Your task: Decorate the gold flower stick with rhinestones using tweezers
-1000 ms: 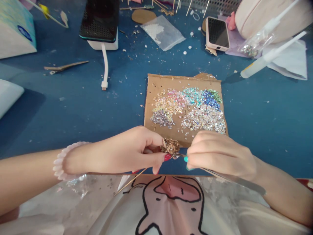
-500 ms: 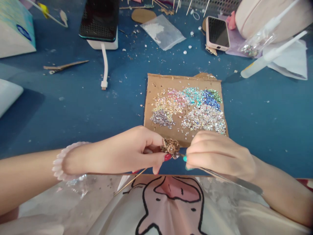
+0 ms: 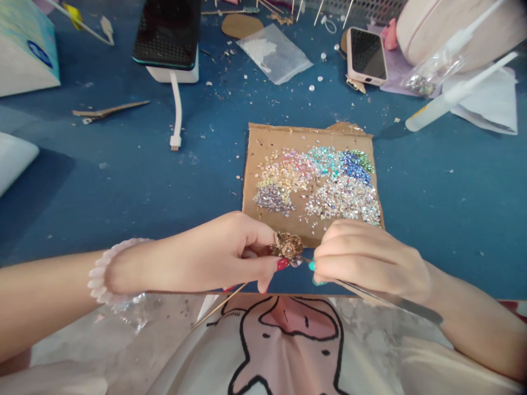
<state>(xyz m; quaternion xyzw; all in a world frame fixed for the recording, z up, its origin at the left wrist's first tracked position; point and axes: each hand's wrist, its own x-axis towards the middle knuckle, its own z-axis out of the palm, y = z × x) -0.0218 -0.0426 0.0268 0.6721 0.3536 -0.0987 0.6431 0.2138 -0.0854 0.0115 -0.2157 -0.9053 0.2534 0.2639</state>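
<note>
A small bronze-coloured flower ornament (image 3: 289, 246) is pinched between the thumb and fingers of my left hand (image 3: 222, 249), just below the cardboard's lower edge. A thin gold stick (image 3: 220, 305) slants down from beneath that hand. My right hand (image 3: 366, 258) is closed around metal tweezers (image 3: 391, 303); their tip is at the flower's lower right side, and whether it grips anything is too small to tell. Beyond both hands lies a piece of cardboard (image 3: 274, 136) bearing piles of small shiny stones (image 3: 343, 197) in white, blue, green, turquoise, pink, yellow and grey-violet.
On the blue table (image 3: 197, 186), a black phone (image 3: 168, 35) rests on a white block with a cable. A hair clip (image 3: 111, 111) lies left, a plastic bag (image 3: 275, 54) behind the cardboard. At right are a small pink-framed device (image 3: 366, 56) and a glue bottle (image 3: 448, 101).
</note>
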